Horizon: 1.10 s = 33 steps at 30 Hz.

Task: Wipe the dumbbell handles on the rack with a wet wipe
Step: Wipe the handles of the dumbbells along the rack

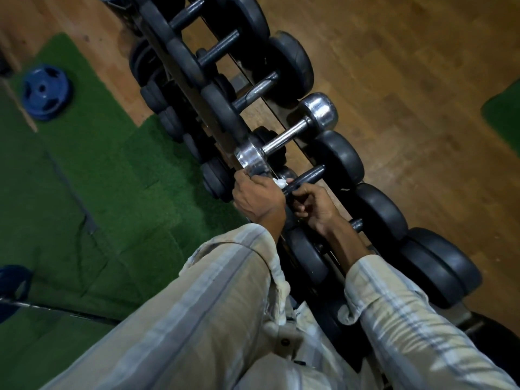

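Observation:
A long rack (302, 161) of dumbbells runs from the top of the view down to the right. My left hand (257, 199) is closed around a crumpled white wet wipe (280, 182), pressed against the near end of a black dumbbell handle (308, 177). My right hand (315, 208) curls around the lower part of that same handle, just beside the left hand. A chrome dumbbell (284, 139) lies directly above it on the rack. Both forearms wear striped pale sleeves.
Black rubber dumbbells (377, 212) fill the rack on both sides. A blue weight plate (46, 91) lies on green turf (112, 178) at left, another blue plate (14, 282) at the lower left edge. Wooden floor (408, 80) spreads to the right.

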Each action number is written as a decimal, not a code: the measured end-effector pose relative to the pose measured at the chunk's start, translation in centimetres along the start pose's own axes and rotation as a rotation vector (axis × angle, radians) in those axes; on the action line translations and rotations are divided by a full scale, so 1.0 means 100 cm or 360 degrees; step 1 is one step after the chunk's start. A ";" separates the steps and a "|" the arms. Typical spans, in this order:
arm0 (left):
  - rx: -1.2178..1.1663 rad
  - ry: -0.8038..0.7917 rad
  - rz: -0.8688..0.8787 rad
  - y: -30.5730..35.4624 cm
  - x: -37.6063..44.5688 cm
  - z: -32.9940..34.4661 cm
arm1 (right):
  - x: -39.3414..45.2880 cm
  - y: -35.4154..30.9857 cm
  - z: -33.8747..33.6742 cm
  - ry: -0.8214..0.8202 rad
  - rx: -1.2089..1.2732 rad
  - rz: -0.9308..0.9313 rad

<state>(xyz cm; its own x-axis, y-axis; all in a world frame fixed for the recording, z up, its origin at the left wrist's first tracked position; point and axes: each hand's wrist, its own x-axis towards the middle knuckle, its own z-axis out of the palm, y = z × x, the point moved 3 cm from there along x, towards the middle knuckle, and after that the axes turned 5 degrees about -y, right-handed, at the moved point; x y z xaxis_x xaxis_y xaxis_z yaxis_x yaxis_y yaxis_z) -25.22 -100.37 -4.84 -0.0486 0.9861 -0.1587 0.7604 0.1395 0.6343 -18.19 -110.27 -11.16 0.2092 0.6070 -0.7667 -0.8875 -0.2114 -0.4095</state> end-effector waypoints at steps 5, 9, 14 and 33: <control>0.0009 -0.0005 -0.0032 0.001 -0.001 -0.001 | 0.004 -0.004 0.012 0.0043 -0.0044 0.0027; 0.0013 -0.0013 -0.0022 0.003 -0.003 0.000 | 0.005 -0.004 0.024 0.0022 0.0242 -0.0048; 0.0017 -0.0006 -0.0023 0.000 -0.001 -0.002 | -0.008 0.000 0.026 0.0226 0.0030 -0.0193; -0.0030 0.0018 0.0008 -0.001 0.000 0.001 | -0.048 -0.014 0.019 0.0263 -0.2267 -0.1415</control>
<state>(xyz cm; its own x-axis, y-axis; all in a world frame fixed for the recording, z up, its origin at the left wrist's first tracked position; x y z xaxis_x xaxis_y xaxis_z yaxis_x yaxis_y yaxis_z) -25.27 -100.36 -4.98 -0.0519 0.9878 -0.1471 0.7482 0.1360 0.6494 -18.76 -111.40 -5.97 0.5247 0.8483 -0.0714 0.5515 -0.4026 -0.7305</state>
